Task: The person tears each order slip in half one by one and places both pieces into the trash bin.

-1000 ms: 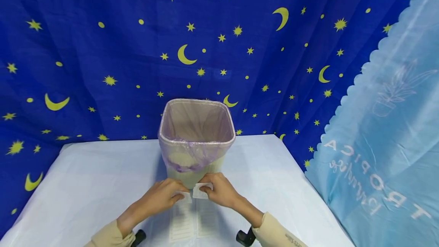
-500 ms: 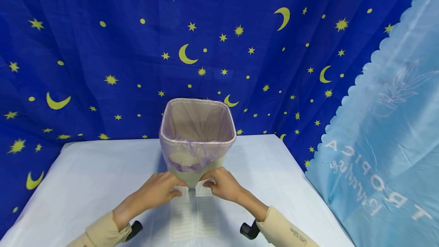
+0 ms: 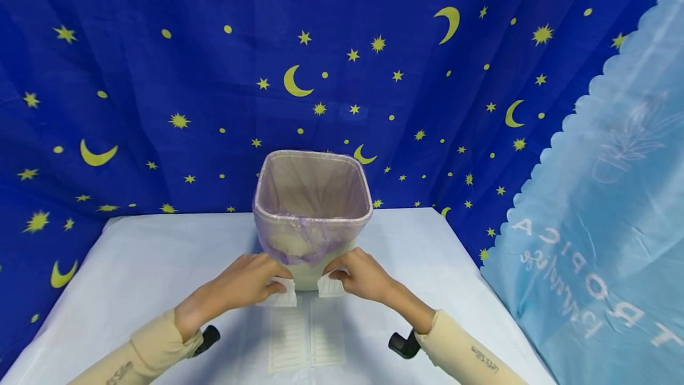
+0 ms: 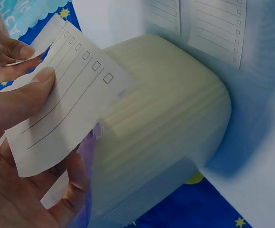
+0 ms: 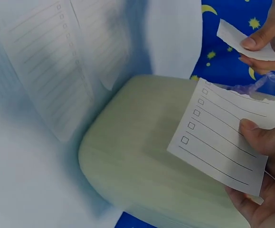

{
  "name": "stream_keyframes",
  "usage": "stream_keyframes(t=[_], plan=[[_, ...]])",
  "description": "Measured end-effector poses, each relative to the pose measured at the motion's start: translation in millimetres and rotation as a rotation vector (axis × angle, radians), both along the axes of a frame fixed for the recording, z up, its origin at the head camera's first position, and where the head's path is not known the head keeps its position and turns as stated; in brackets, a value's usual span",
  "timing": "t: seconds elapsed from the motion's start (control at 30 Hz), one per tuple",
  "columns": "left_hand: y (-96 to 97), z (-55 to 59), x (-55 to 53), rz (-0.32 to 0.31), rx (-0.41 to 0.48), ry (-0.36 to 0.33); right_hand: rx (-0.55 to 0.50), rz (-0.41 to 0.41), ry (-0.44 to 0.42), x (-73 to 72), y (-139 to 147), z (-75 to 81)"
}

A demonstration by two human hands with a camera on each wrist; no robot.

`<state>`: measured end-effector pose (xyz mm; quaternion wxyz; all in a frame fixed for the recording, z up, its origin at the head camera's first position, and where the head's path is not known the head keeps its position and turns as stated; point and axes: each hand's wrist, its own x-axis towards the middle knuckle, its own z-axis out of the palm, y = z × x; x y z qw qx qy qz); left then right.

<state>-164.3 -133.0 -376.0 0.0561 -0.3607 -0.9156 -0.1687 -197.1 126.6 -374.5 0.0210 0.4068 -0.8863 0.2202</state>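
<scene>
Left hand (image 3: pixel 250 281) and right hand (image 3: pixel 366 277) have parted, each pinching one torn paper piece (image 4: pixel 75 90) (image 5: pixel 218 137).

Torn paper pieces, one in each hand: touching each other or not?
Apart. The head view shows a clear gap between the left piece and the right piece, with the bin visible through it.

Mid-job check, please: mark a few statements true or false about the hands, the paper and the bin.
1. The left hand and right hand each pinch a paper piece. True.
2. Those two pieces are joined together. False: a gap separates them.
3. Two lined sheets lie on the table, nearer the person than the bin. True.
4. The bin is lined in orange. False: the liner is purple.
5. The backdrop shows yellow moons and stars. True.
</scene>
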Motion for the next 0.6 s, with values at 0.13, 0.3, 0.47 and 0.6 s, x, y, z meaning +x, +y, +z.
stream_keyframes(t=[0.13,0.3,0.47,0.6], plan=[[0.4,4.6,-2.4,-0.007,-0.006,-0.018,0.005,0.011,0.024,-1.1,3.0,6.9],[0.9,11.5,-3.8,-0.043,-0.017,-0.048,0.012,0.026,0.022,-1.6,6.1,15.3],[-3.2,21.1,-4.3,-0.066,-0.034,-0.100,0.068,0.076,0.032,0.4,8.6,25.5],[-9.4,27.4,-5.4,-0.052,-0.035,-0.124,0.116,0.099,0.053,0.8,10.6,33.8]])
